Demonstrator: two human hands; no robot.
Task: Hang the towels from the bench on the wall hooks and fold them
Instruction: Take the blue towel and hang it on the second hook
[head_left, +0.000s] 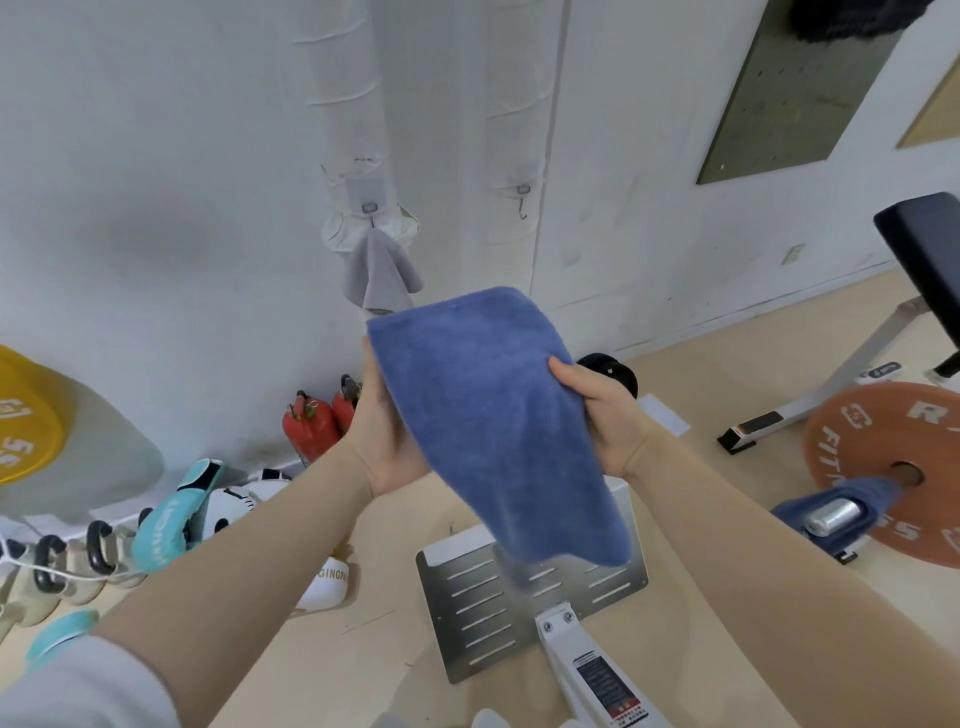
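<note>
We hold the blue towel (498, 415) between both hands, forearms extended forward. Our left hand (382, 431) supports its left edge, palm inward, grip closed on the cloth. Our right hand (605, 410) pinches the right edge, thumb on top. Beyond the grips, a grey towel (379, 273) hangs from the left wall hook (369, 208); the right wall hook (523, 200) is bare

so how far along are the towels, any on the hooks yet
One looks done: a grey towel hangs from the left wall hook. In hand: the left hand and right hand hold a blue towel up in front of the wall. Left: the right hook is bare, and another blue cloth lies by the weight plate.
</note>
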